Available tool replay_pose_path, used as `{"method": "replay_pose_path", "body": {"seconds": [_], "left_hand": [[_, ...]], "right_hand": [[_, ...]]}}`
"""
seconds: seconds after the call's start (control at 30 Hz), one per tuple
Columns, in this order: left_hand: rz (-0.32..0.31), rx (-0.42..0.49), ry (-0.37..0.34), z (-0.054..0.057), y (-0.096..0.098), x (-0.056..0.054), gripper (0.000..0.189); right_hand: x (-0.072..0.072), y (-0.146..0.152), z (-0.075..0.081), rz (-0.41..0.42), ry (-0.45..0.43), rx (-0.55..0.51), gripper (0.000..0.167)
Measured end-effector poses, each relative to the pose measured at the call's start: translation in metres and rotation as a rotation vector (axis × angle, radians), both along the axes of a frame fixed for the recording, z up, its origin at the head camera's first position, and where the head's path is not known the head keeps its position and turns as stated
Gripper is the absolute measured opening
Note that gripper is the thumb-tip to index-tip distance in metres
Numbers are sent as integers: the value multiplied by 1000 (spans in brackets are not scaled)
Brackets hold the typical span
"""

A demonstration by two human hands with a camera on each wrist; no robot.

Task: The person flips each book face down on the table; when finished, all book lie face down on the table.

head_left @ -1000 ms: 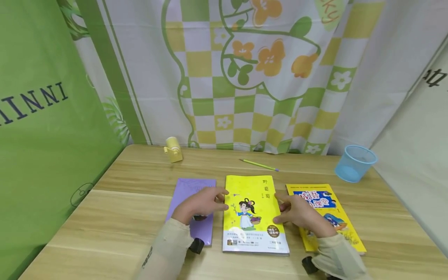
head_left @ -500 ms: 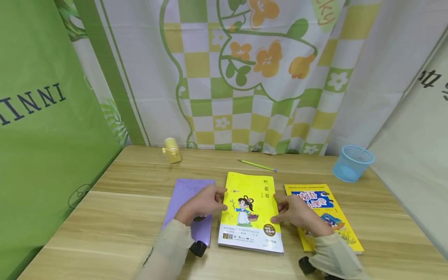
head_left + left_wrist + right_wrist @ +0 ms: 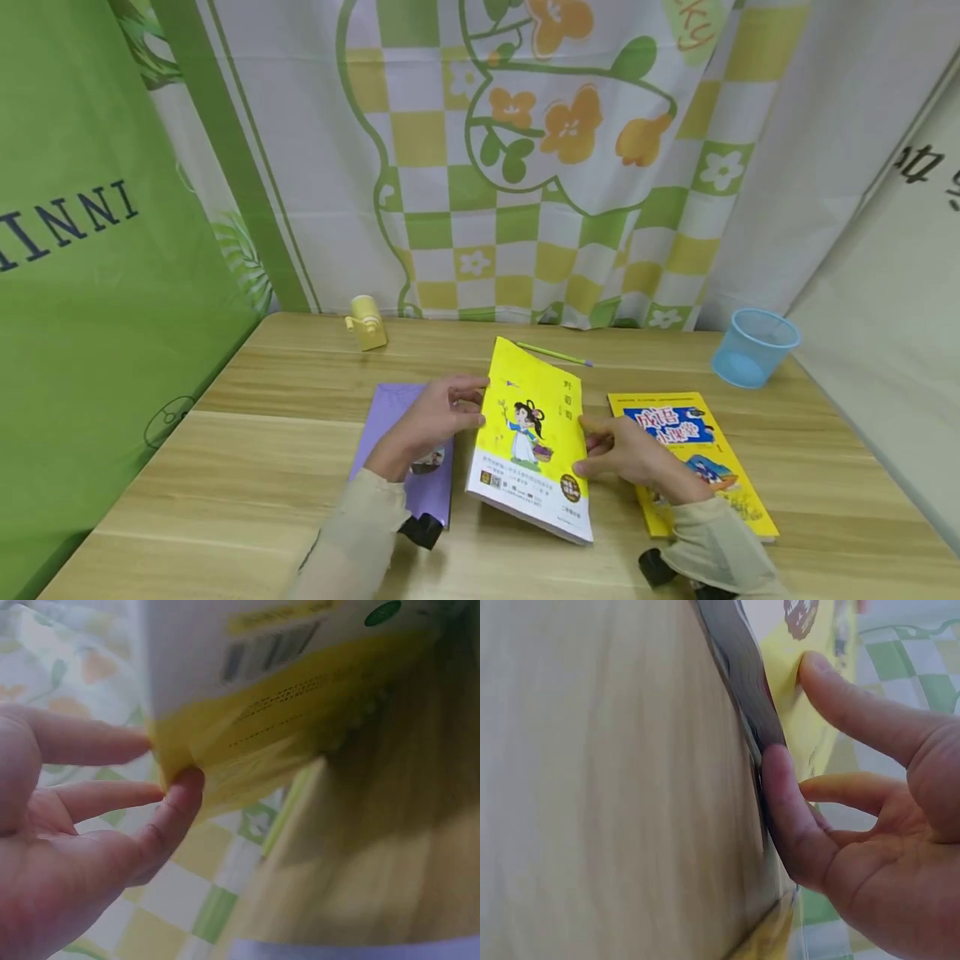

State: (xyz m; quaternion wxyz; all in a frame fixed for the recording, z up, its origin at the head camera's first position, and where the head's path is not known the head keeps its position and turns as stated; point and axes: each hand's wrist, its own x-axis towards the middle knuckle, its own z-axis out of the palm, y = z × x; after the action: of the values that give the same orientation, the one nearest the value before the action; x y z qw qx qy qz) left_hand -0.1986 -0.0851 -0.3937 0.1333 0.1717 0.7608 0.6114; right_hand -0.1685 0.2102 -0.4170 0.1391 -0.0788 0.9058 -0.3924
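Observation:
A yellow book with a drawn girl on its cover is held between both hands in the head view, tilted with its left side raised. At its left edge my left hand grips it; the left wrist view shows the barcoded back cover and fingertips on both sides of the edge. My right hand pinches the opposite edge. In the right wrist view the thumb lies on the front cover, and another finger presses by the page edges.
A purple book lies under the left forearm. Another yellow book with a blue title panel lies at right, partly behind the right hand. Farther back are a green pencil, a small yellow holder-like object and a blue mesh cup.
The book was lying flat between the hands. It has been lifted and tilted, its left side rising with my left hand, while the right hand stays low at the other edge.

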Motion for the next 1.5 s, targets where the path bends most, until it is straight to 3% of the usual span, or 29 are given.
{"method": "replay_pose_path", "body": {"seconds": [0.27, 0.4, 0.53, 0.83, 1.1, 1.23, 1.37, 1.43, 1.5], "left_hand": [[-66, 146, 63, 31, 2, 12, 54], [-95, 179, 83, 40, 7, 21, 53], [-122, 195, 116, 43, 15, 27, 54], [-188, 140, 109, 35, 41, 35, 61], [-195, 178, 70, 33, 41, 35, 61], [-228, 179, 55, 27, 42, 32, 64], [-268, 141, -21, 14, 46, 30, 64], [-285, 108, -75, 7, 50, 29, 62], [-291, 64, -120, 0, 53, 29, 62]], "right_hand": [[3, -12, 2, 193, 57, -72, 79], [4, -18, 0, 219, 44, -91, 82], [5, -21, -3, 229, 62, -90, 81], [5, -21, -3, 266, 91, -107, 77], [6, -21, 2, 246, 70, -87, 77], [10, -16, 20, 181, 70, -129, 66], [20, -8, 48, 97, 47, -337, 63], [24, -6, 59, 109, 24, -424, 68], [28, -4, 68, 144, 25, -435, 74]]}}
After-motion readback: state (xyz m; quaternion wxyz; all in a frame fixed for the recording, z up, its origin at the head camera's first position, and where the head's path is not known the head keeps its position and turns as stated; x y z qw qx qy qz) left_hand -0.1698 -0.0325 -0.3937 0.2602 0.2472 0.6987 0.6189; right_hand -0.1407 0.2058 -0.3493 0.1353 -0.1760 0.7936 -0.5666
